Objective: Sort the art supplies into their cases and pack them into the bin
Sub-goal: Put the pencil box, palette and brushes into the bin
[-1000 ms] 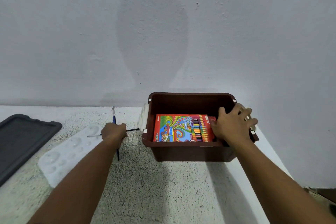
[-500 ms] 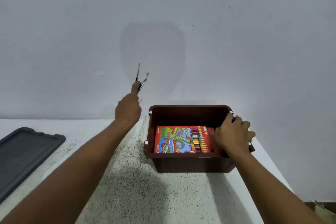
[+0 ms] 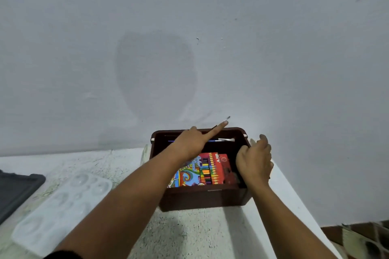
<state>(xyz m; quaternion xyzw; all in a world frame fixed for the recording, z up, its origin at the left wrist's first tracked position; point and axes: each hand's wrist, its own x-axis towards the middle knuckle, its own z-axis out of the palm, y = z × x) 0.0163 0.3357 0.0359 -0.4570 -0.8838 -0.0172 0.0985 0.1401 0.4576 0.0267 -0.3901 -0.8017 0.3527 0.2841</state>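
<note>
From the head camera, the left hand (image 3: 192, 145) reaches over the brown bin (image 3: 202, 197) with its forefinger stretched straight toward the far right corner; the other fingers are bent loosely under and I cannot tell whether they grasp anything. Just past that forefinger's tip a thin brush (image 3: 228, 118) shows its grey end against the wall, but the frame does not show whether the finger touches it. Beneath the outstretched finger, along the bin's far wall, lies a blue-handled brush (image 3: 224, 139) with pale bristles pointing right, its middle hidden behind the hand. The right hand (image 3: 254, 162) sits on the bin's right rim, fingers curled over the edge and gripping it, thumb toward the inside. Between the two hands, on the bin floor, lies the coloured pencil box (image 3: 207, 171), bright red with a rainbow row of pencils printed on it; the left forearm covers its left part, and its right end lies just beside the right hand's knuckles. Well left of the left forearm, on the speckled counter (image 3: 189, 233), rests a clear plastic palette (image 3: 61, 206) with round wells, and farther left a dark grey tray (image 3: 14, 189) cut by the frame edge.
</note>
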